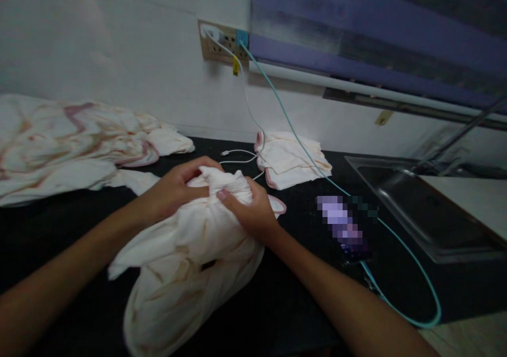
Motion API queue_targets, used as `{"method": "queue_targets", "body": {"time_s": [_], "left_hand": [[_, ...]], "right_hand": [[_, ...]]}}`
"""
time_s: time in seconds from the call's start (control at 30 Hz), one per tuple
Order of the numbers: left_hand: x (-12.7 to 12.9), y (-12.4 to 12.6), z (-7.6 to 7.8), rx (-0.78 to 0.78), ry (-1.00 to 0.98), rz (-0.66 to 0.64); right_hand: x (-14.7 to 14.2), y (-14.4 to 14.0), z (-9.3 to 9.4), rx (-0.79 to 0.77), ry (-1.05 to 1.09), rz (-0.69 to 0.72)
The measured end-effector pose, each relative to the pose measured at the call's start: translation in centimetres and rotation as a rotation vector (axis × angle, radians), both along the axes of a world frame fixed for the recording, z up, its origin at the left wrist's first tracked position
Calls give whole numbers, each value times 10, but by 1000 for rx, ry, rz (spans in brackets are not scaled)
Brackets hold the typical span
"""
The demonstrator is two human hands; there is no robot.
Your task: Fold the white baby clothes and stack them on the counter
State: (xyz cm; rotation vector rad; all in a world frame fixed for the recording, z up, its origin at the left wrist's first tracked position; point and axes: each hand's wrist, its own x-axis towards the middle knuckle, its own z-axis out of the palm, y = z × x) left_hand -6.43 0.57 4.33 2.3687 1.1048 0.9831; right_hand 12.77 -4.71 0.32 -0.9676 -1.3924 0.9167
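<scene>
Both of my hands grip a white cloth piece [190, 272] with pink edging, which looks like a garment. My left hand [176, 193] is closed on its upper left part, thumb toward the middle. My right hand [253, 209] closes around the gathered top from the other side, its thumb pressing into the folds. Below the hands the cloth hangs loose toward the front, with a small dark gap in it. Some fingers are hidden behind the fabric. The exact kind of garment cannot be made out.
A heap of similar white cloths [71, 146] lies at left on the black counter [293, 288]. A folded white cloth [291, 156] rests by the wall. Right of my hands are a phone [343, 227], a teal cable [412, 256] and a metal sink [431, 214]. A power socket [224, 43] holds plugs.
</scene>
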Motion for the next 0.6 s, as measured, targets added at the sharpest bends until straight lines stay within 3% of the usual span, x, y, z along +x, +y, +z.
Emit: {"method": "queue_targets", "body": {"time_s": [0.13, 0.17, 0.27, 0.33, 0.4, 0.47, 0.53, 0.6], "left_hand": [[5, -5, 3, 375, 15, 159], [9, -13, 5, 461, 10, 136], [27, -53, 11, 502, 115, -183], [42, -85, 12, 449, 318, -444], [53, -110, 9, 426, 430, -621], [59, -122, 2, 404, 480, -699], [59, -118, -7, 358, 515, -617], [54, -101, -14, 316, 550, -403]], "right_hand": [[2, 9, -4, 49, -4, -292], [3, 11, -4, 51, 10, -360], [9, 14, -1, 32, 61, -474], [15, 16, 2, 6, 72, -492], [22, 16, 4, -12, 64, -519], [28, 17, 5, -15, 35, -557], [32, 18, 5, -2, 14, -593], [34, 18, 2, 7, 3, -594]]}}
